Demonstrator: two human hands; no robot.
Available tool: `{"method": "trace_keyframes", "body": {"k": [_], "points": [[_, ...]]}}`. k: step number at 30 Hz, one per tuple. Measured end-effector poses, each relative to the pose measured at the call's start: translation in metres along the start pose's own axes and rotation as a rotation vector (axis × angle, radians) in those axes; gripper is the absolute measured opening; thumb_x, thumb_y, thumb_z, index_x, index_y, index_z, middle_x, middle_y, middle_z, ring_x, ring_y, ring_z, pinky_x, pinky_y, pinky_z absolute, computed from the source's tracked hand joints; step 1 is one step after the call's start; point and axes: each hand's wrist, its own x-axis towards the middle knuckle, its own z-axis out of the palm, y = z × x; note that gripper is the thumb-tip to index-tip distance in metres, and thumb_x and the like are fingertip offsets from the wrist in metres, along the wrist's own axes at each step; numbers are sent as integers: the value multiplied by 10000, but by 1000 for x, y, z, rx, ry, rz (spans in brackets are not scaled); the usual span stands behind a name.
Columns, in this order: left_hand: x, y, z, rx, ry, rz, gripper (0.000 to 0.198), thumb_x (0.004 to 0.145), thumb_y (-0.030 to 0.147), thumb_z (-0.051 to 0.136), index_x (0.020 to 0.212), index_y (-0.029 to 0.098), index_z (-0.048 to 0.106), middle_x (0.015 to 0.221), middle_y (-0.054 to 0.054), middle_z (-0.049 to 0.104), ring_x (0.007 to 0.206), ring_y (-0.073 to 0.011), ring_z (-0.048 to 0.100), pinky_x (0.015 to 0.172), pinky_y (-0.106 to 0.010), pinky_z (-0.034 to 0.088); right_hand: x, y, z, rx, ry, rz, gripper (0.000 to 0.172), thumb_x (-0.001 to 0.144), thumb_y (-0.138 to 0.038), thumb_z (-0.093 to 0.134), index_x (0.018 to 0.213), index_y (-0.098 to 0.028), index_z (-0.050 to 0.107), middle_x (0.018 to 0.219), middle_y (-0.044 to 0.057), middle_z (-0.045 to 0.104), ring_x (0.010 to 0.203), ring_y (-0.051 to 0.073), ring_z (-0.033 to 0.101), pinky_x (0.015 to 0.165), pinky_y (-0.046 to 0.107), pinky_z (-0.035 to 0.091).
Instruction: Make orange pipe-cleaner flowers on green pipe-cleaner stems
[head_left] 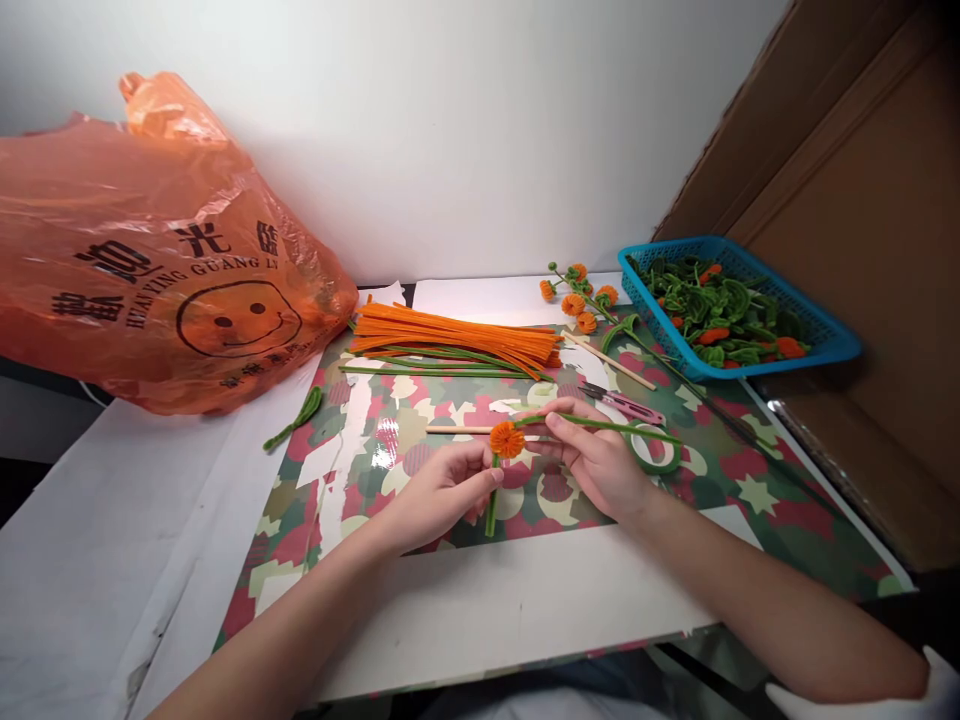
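Note:
An orange pipe-cleaner flower [507, 440] hangs between my hands over the patterned mat. My left hand [454, 485] pinches its green stem [491, 510] just below the bloom, and the stem's end points down. In my right hand [592, 455] a green pipe cleaner [615, 426] is gripped between thumb and fingers. One end of that strip reaches to the flower's upper right, and the other sticks out to the right. Whether the strip is fastened to the flower I cannot tell. A wooden stick [457, 430] lies behind the bloom.
Orange pipe cleaners [457, 332] lie in a bundle at the back, green ones in front. Right of them are a finished flower stem [574, 303], a pink craft knife [626, 404], green tape [664, 462] and a blue basket [825, 350]. An orange bag [225, 250] stands left.

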Motion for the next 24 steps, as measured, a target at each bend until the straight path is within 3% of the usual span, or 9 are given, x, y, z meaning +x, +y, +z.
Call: {"method": "trace_keyframes", "body": {"k": [5, 11, 15, 19, 24], "points": [[-1, 1, 1, -8, 61, 16, 265, 847, 418, 562, 763, 170, 527, 679, 16, 539, 573, -96, 490, 516, -207, 397, -3, 1, 3, 7, 11, 53, 209, 734, -355, 734, 769, -203, 595, 899, 16, 732, 844, 170, 696, 760, 312, 561], [0, -1, 4, -44, 79, 30, 261, 849, 427, 579, 826, 170, 540, 688, 24, 539, 532, -80, 480, 478, -195, 402, -5, 4, 3, -30, 21, 43, 223, 750, -364, 721, 767, -199, 571, 958, 20, 723, 844, 169, 691, 690, 278, 573], [1, -8, 8, -76, 153, 124, 362, 795, 358, 676, 1076, 218, 497, 824, 20, 557, 524, -68, 507, 464, -198, 458, -9, 8, 4, -166, 29, -62, 194, 797, -359, 688, 782, -201, 576, 901, 21, 731, 763, 148, 691, 675, 269, 571], [-1, -12, 14, 62, 236, 228, 334, 743, 329, 734, 986, 197, 546, 923, -19, 575, 548, -62, 526, 474, -201, 483, -13, 13, 7, -343, 62, -160, 165, 816, -349, 674, 788, -202, 605, 867, 30, 731, 704, 145, 684, 665, 285, 575], [-3, -12, 21, 150, 304, 252, 400, 681, 323, 780, 981, 180, 557, 947, -44, 591, 623, -98, 564, 503, -220, 523, -14, 16, 9, -463, 92, -366, 55, 804, -241, 689, 759, -210, 683, 882, 38, 710, 891, 172, 671, 758, 293, 563]]}}
